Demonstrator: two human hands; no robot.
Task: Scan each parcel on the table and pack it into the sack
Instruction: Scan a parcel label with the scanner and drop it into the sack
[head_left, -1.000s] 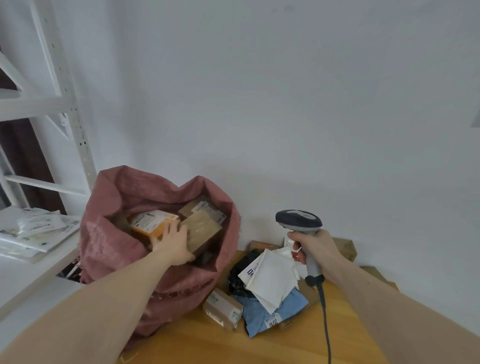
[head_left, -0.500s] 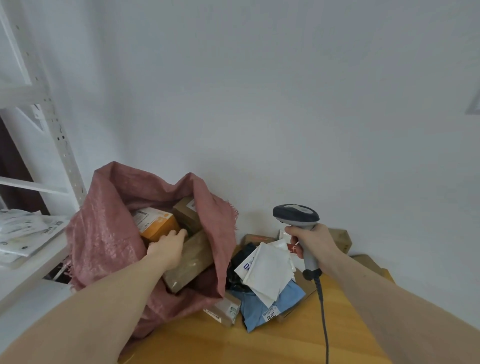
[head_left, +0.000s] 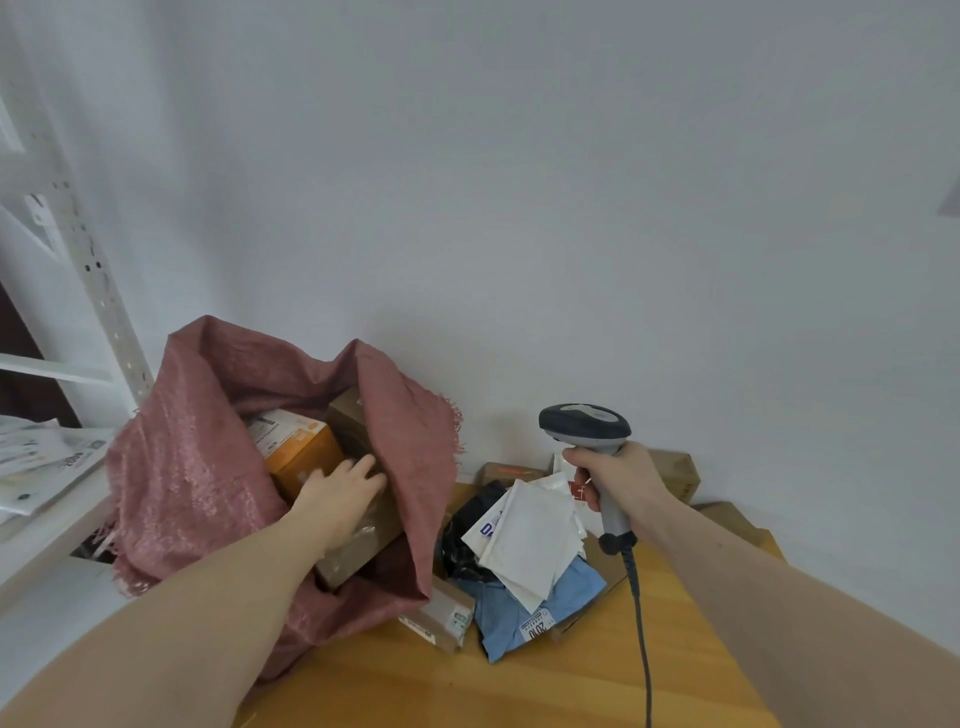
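A pink woven sack (head_left: 192, 483) lies open on the left of the wooden table (head_left: 519, 680). Inside it are an orange-and-white box (head_left: 296, 447) and a brown cardboard parcel (head_left: 363, 545). My left hand (head_left: 337, 493) is inside the sack's mouth, fingers spread flat on the brown parcel. My right hand (head_left: 618, 478) grips the handle of a grey barcode scanner (head_left: 584, 423), held upright over the pile. On the table lie a white mailer (head_left: 524, 540), a blue mailer (head_left: 535, 608), a black bag (head_left: 467, 540) and a small brown box (head_left: 441, 618).
More brown boxes (head_left: 675, 473) sit against the white wall behind the pile. The scanner's cable (head_left: 641, 634) hangs down over the table. A white metal shelf rack (head_left: 67, 260) stands at the left, with papers (head_left: 41, 462) on its shelf.
My left hand has pushed the brown parcel deeper and lower into the sack, and the sack's right flap has folded over. My right hand with the scanner stayed over the pile.
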